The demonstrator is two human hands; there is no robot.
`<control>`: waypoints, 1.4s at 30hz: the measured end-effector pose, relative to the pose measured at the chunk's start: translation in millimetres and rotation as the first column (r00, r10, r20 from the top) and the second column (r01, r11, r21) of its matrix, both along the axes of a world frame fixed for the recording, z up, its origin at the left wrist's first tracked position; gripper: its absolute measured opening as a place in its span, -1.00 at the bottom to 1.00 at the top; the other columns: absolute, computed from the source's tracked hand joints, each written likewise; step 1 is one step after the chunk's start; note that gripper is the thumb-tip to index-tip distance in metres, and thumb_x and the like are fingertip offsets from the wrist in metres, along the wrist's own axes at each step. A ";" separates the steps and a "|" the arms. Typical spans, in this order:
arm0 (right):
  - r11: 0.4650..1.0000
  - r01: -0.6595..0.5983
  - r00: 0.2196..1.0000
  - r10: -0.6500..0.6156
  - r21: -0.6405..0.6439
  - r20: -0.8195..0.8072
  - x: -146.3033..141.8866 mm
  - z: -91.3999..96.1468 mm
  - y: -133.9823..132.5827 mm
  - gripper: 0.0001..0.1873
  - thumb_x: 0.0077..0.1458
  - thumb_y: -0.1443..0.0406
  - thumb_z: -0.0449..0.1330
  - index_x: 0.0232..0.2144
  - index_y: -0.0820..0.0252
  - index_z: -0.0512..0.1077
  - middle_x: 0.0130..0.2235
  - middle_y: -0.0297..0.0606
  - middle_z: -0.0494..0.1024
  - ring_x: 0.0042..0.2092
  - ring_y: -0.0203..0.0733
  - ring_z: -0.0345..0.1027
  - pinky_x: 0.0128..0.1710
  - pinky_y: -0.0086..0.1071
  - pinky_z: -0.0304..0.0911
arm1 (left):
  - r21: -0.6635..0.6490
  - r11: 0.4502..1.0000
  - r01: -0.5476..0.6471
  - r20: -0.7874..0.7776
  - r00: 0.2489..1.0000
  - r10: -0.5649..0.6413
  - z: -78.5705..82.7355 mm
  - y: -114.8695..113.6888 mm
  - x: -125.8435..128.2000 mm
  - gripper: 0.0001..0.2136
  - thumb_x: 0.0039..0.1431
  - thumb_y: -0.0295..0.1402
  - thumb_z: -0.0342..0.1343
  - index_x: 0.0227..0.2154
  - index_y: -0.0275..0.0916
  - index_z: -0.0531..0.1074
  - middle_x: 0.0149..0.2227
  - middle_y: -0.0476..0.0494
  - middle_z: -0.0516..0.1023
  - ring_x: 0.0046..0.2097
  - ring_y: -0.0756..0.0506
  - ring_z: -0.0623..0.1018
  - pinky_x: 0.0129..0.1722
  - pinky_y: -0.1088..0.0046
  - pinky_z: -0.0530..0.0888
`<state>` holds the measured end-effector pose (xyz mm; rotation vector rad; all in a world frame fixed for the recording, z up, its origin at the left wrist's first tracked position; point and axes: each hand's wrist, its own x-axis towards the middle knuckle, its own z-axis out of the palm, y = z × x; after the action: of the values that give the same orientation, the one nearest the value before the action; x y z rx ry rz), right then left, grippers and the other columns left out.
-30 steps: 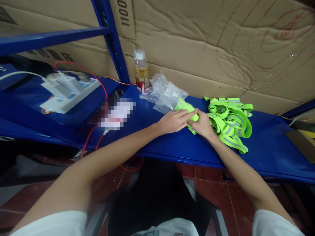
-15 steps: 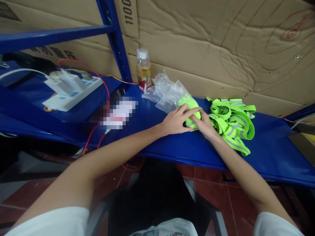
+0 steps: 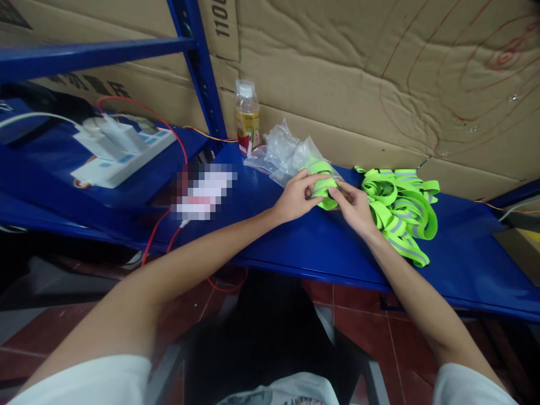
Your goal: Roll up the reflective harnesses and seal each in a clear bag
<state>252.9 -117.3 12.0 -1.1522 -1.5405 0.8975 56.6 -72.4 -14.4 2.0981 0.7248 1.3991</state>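
Between my two hands is a folded bundle of neon-green reflective strap with grey stripes. My left hand is closed on its left side, thumb and fingers pinching it. My right hand grips its right side with the fingertips. Just behind the bundle lie crumpled clear plastic bags, and some green shows at their near end. To the right of my right hand is a loose heap of the same green reflective straps, looped and tangled on the blue shelf.
A bottle with a gold and red label stands behind the bags. At left are a white power strip with plugs, a red cable and a blurred-out pale object. A blue metal post and cardboard rise behind.
The bundle has turned so that its striped face shows more. My left fingers have drawn back from over it, and my right fingers have shifted along its right edge.
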 end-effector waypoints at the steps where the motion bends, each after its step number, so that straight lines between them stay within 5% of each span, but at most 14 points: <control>1: 0.999 -0.026 1.000 0.026 0.023 0.015 0.6 1.5 -0.7 -0.26 0.12 -0.19 0.41 0.21 0.04 0.60 -0.02 -0.17 0.72 -0.13 0.03 0.64 -0.31 -0.14 0.66 | -0.006 1.000 -0.009 0.025 1.000 0.009 0.5 0.3 -0.2 -0.53 0.21 -0.50 0.31 0.18 -0.11 0.57 -0.19 -0.02 0.38 -0.36 0.06 0.38 -0.28 0.47 0.52; 5: 0.990 -0.068 0.994 0.056 0.126 0.097 3.4 3.8 -0.2 -0.25 0.14 -0.15 0.43 0.26 0.03 0.55 -0.01 -0.22 0.71 -0.18 -0.05 0.60 -0.27 -0.15 0.66 | -0.001 1.000 -0.018 0.095 0.995 0.018 3.5 0.8 -1.8 -0.55 0.22 -0.47 0.29 0.17 -0.09 0.57 -0.23 0.00 0.36 -0.39 0.07 0.33 -0.32 0.48 0.46; 12: 0.965 0.124 0.991 -0.132 0.233 0.016 0.2 -3.6 0.6 -0.33 0.13 -0.15 0.44 0.16 -0.01 0.46 -0.34 -0.33 0.64 -0.43 -0.14 0.52 -0.41 -0.19 0.59 | -0.010 0.995 0.103 0.100 0.990 -0.101 2.7 -0.7 2.2 -0.42 0.25 -0.27 0.34 0.32 -0.09 0.41 -0.14 -0.09 0.41 -0.29 0.01 0.42 -0.26 0.41 0.55; 15: 0.966 0.158 0.987 -0.149 0.204 -0.059 -1.9 -3.1 1.9 -0.25 0.08 -0.12 0.48 0.18 -0.07 0.31 -0.42 -0.44 0.56 -0.49 -0.19 0.48 -0.49 -0.28 0.56 | -0.095 0.995 0.027 0.091 0.996 -0.018 0.2 0.9 3.6 -0.30 0.22 -0.16 0.39 0.37 -0.13 0.31 -0.16 -0.10 0.48 -0.35 0.01 0.43 -0.31 0.40 0.54; 18: 0.984 0.131 0.988 -0.120 0.118 -0.100 -1.5 -2.3 5.4 -0.13 0.04 -0.13 0.50 0.26 -0.04 0.26 -0.43 -0.45 0.56 -0.46 -0.18 0.49 -0.50 -0.29 0.59 | -0.135 0.984 -0.113 -0.054 0.993 0.106 2.6 -1.0 0.8 -0.26 0.25 -0.04 0.36 0.38 -0.20 0.28 -0.27 -0.06 0.54 -0.41 -0.01 0.47 -0.34 0.38 0.49; 21: 0.994 0.083 0.993 -0.076 0.072 -0.091 -0.1 -2.5 8.1 -0.11 0.05 -0.15 0.47 0.29 0.03 0.34 -0.43 -0.42 0.55 -0.42 -0.16 0.50 -0.48 -0.27 0.62 | -0.157 0.977 -0.141 -0.243 0.965 0.100 9.9 -8.0 -4.2 -0.30 0.39 0.03 0.19 0.44 -0.20 0.24 -0.44 0.00 0.53 -0.43 -0.06 0.52 -0.36 0.38 0.44; 24: 0.997 0.032 0.996 -0.026 0.064 -0.085 0.0 -2.7 8.3 -0.17 0.10 -0.16 0.43 0.29 0.08 0.42 -0.38 -0.36 0.58 -0.38 -0.15 0.51 -0.50 -0.28 0.60 | -0.153 0.979 -0.138 -0.298 0.950 0.088 15.9 -14.6 -7.2 -0.33 0.46 0.00 0.10 0.47 -0.24 0.22 -0.50 0.05 0.50 -0.47 -0.05 0.49 -0.41 0.41 0.38; 29: 0.998 0.023 0.994 -0.016 0.063 -0.104 -1.0 -2.6 7.9 -0.21 0.14 -0.15 0.42 0.28 0.05 0.41 -0.40 -0.37 0.58 -0.43 -0.16 0.51 -0.54 -0.30 0.56 | -0.096 0.992 -0.077 -0.173 0.983 0.060 12.3 -12.4 -5.6 -0.40 0.45 -0.14 0.12 0.44 -0.29 0.26 -0.47 0.04 0.54 -0.45 -0.02 0.51 -0.34 0.42 0.46; 39: 0.990 0.092 0.996 -0.094 0.103 0.012 2.9 -8.8 8.4 -0.49 0.25 -0.23 0.28 -0.12 0.02 0.42 -0.44 -0.35 0.57 -0.44 -0.16 0.52 -0.59 -0.36 0.44 | 0.070 0.994 -0.079 -0.166 0.982 0.090 4.1 -3.8 -6.0 -0.51 0.44 -0.27 0.08 0.37 -0.25 0.32 -0.15 -0.18 0.67 -0.24 -0.09 0.61 -0.10 0.31 0.57; 42: 0.992 0.049 0.998 -0.054 0.118 0.044 7.2 -8.2 7.7 -0.41 0.20 -0.21 0.34 0.05 -0.01 0.43 -0.34 -0.33 0.60 -0.36 -0.14 0.53 -0.59 -0.37 0.44 | 0.121 0.989 -0.085 -0.175 0.979 0.105 3.2 -2.9 -6.9 -0.56 0.45 -0.35 0.03 0.34 -0.17 0.38 0.02 -0.21 0.66 -0.15 -0.09 0.62 -0.02 0.29 0.58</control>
<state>260.1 -109.6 3.8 -1.1304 -1.5730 0.7410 49.7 -75.4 -11.2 2.3291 0.8457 1.3392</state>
